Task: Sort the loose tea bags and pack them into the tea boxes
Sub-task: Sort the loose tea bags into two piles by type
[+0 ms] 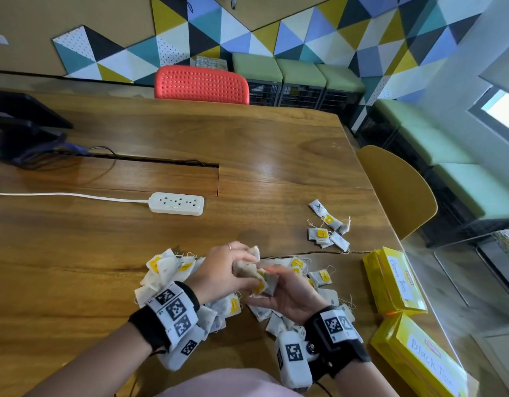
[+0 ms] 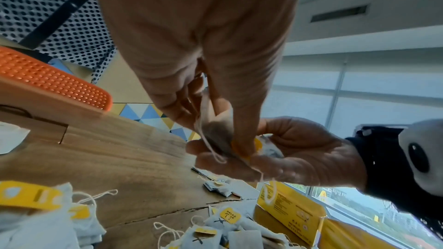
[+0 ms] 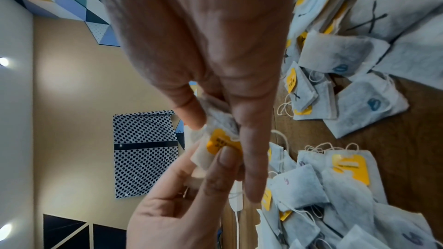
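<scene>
Paper tea bags (image 1: 254, 272) sit pinched between my left hand (image 1: 223, 270) and right hand (image 1: 290, 293) above the pile (image 1: 173, 279), so I separate them slowly, keeping strings untangled, before boxing (image 1: 395, 282).

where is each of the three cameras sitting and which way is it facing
Head: worn on the head, looks forward and down over the wooden table at the left hand and right hand, both forearms showing.
Left wrist: looks along the left hand towards the right palm and the yellow cardboard tea boxes.
Right wrist: looks along the right hand at the left hand's fingers.
Shared: both wrist views show the held paper tea bags with yellow tags.
</scene>
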